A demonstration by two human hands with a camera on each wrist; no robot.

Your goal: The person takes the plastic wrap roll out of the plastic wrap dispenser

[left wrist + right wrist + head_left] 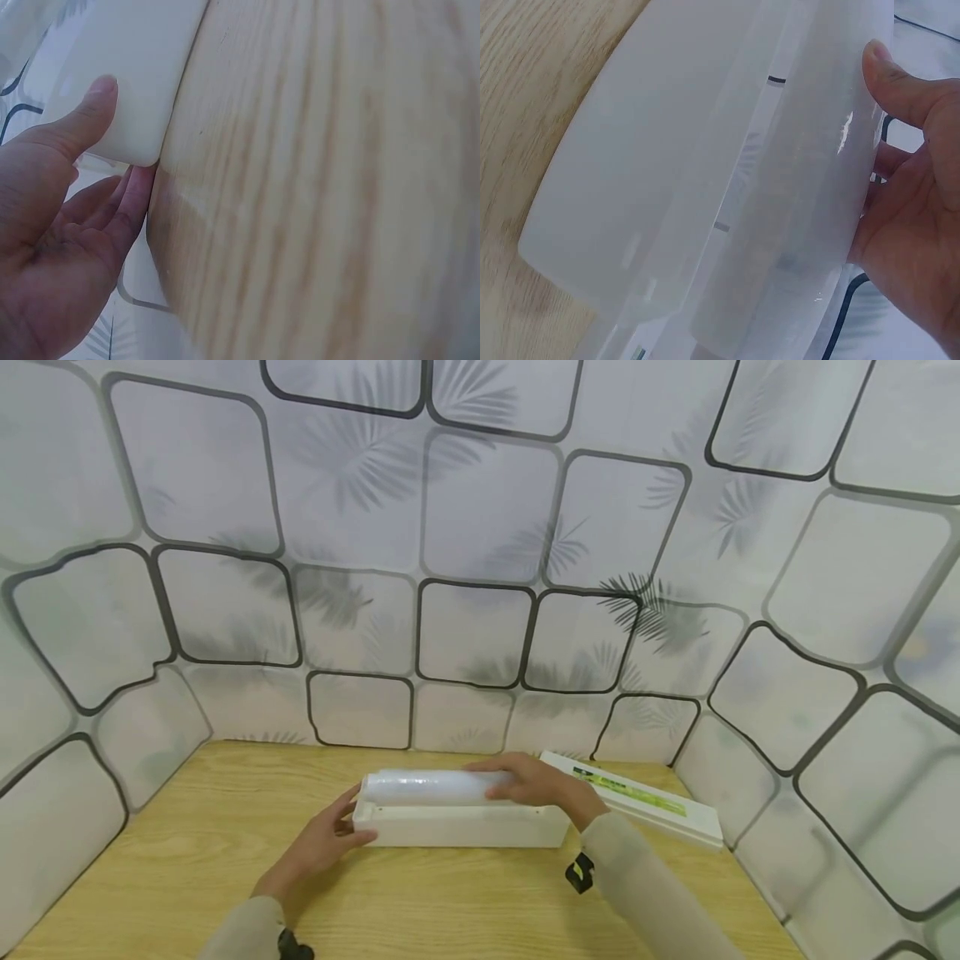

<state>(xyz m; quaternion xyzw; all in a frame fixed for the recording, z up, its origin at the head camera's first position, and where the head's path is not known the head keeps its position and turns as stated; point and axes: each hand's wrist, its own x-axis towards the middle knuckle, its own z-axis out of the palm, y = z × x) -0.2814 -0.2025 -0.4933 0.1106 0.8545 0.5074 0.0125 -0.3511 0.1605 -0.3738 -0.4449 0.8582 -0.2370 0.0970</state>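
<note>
A long white plastic box (468, 828) lies crosswise on the wooden table. My left hand (318, 842) holds its left end, thumb against the front; in the left wrist view the fingers reach round the end of the box (131, 82). A roll of clear plastic wrap (427, 786) shows above the box's back edge, parallel to it. On the right part of the roll, my right hand (536, 781) grips from above. In the right wrist view the thumb and fingers curl against the far side of the wrap roll (802, 180), beside the white box (630, 165).
A long white lid (701, 818) with a green-yellow label lies slantwise at the right, behind my right forearm. The wood-grain tabletop (435, 902) runs back to a patterned wall covering (472, 635), which also closes in both sides.
</note>
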